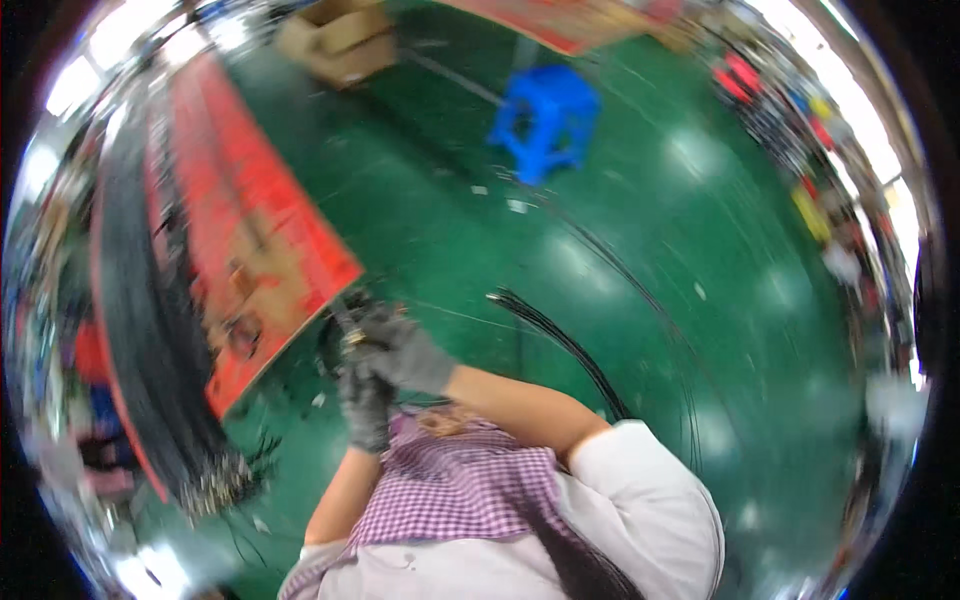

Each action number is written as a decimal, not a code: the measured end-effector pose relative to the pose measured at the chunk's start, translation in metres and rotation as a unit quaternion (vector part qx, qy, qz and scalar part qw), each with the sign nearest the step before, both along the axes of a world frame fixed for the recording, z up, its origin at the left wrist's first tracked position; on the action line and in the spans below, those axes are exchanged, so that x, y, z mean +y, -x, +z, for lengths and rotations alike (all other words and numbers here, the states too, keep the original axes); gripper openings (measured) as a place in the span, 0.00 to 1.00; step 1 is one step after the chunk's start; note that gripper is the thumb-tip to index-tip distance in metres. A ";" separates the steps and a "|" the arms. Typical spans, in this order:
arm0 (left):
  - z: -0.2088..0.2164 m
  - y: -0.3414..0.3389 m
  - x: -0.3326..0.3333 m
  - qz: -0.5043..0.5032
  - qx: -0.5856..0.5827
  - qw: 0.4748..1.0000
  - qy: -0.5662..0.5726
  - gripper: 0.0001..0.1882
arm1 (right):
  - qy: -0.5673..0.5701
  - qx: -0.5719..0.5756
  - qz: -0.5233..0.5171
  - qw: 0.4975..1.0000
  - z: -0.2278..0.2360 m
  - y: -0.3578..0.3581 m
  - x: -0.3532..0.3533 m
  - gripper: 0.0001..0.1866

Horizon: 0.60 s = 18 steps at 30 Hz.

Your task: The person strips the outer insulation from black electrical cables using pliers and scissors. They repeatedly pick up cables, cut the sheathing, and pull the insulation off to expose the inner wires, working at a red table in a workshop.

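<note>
Both my hands wear grey gloves and meet in front of my body, beside the near corner of a red table. My right hand is closed around a thin, greyish rod-like piece with a brassy spot at its lower end; blur hides its kind. Just below, my left hand is closed too, its fingers against the right hand, and what it grips is hidden. Dark cable-like loops show beside the hands. A bundle of thin black cables sticks out past my right upper arm over the green floor.
On the red table's left side lies a long, thick bundle of black cables with metallic ends. A blue plastic stool and an open cardboard box stand ahead. Several thin cables trail along the floor to the right.
</note>
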<state>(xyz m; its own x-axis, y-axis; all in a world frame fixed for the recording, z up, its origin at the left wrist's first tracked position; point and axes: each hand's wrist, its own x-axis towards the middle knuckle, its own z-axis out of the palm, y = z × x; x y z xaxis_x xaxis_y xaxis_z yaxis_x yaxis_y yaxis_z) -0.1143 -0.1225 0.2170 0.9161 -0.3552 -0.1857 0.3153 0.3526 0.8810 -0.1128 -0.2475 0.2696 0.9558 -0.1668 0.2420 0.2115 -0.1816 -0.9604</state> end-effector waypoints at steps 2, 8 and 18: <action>-0.035 -0.003 0.006 0.045 -0.154 0.973 -0.169 0.14 | -0.002 0.003 0.053 0.999 -0.015 -0.008 -0.004 0.09; 0.009 0.000 -0.010 0.040 0.038 0.998 0.016 0.11 | -0.176 0.125 0.149 0.965 -0.027 -0.015 -0.008 0.11; -0.173 -0.034 0.056 0.253 -0.208 0.916 -0.230 0.10 | -0.269 0.286 0.186 0.900 -0.092 -0.031 0.015 0.16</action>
